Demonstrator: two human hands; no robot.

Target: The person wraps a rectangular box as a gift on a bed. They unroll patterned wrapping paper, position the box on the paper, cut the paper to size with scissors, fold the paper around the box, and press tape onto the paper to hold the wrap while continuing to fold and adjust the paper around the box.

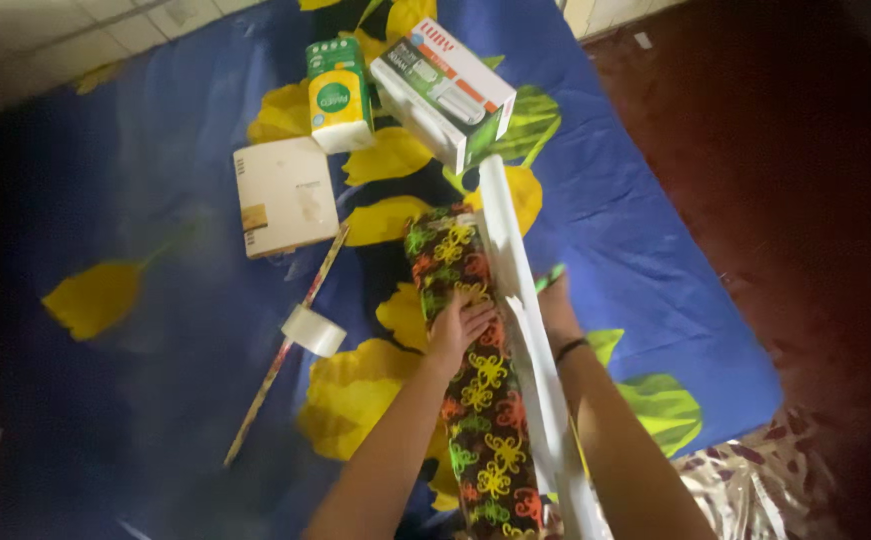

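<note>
While a thin strip (286, 350) and a tape roll (313, 330) lie at the left on the blue flowered sheet (156, 180), the left hand (459, 325) presses flat, fingers spread, on the patterned wrapping paper (476, 380) — its white edge (526, 320) curls up just right of it. Behind that edge sits the right hand (554, 295) — whether it grips, I cannot tell. Three boxes (286, 195) lie beyond.
</note>
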